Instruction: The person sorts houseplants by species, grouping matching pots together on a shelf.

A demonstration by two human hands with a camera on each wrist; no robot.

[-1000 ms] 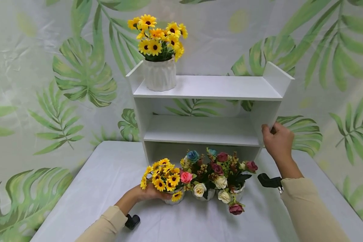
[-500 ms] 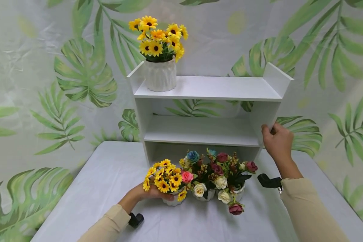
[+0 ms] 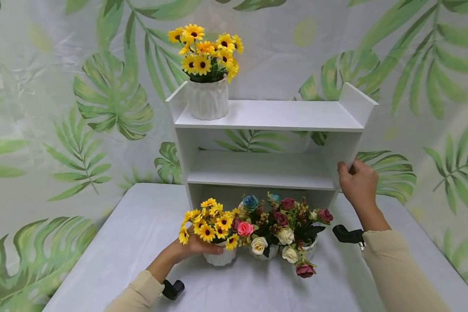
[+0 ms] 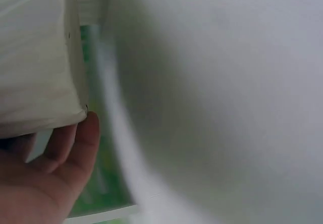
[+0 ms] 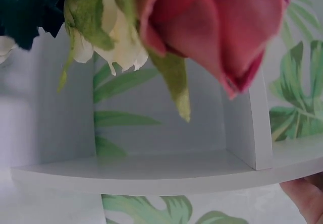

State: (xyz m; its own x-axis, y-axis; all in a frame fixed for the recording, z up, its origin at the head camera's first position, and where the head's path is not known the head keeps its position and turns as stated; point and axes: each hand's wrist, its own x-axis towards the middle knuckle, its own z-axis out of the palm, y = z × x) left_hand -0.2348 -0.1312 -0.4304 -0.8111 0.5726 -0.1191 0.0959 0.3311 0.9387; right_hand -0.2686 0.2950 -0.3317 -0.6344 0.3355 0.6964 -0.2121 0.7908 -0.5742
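Note:
A white ribbed flower pot (image 3: 220, 258) of yellow sunflowers (image 3: 207, 232) is held by my left hand (image 3: 193, 245), thumb across its front. In the left wrist view, curled fingers (image 4: 86, 143) reach under the edge of the pot's base. My right hand (image 3: 359, 180) grips the right side panel of a white three-tier shelf (image 3: 265, 168); in the right wrist view only part of the hand (image 5: 305, 196) shows, against the panel. Beside the held pot stand pots of mixed roses (image 3: 280, 219), blooms overlapping, in front of the lowest tier.
Another white pot (image 3: 208, 100) of sunflowers stands at the left end of the shelf's top board. The shelf stands on a table with a white cloth (image 3: 140, 225). A leaf-patterned backdrop (image 3: 101, 130) hangs close behind.
The sunflower pot in my left hand has shifted slightly left, after a small move right, and a gap to the rose pots shows. My right hand keeps its grip on the shelf panel.

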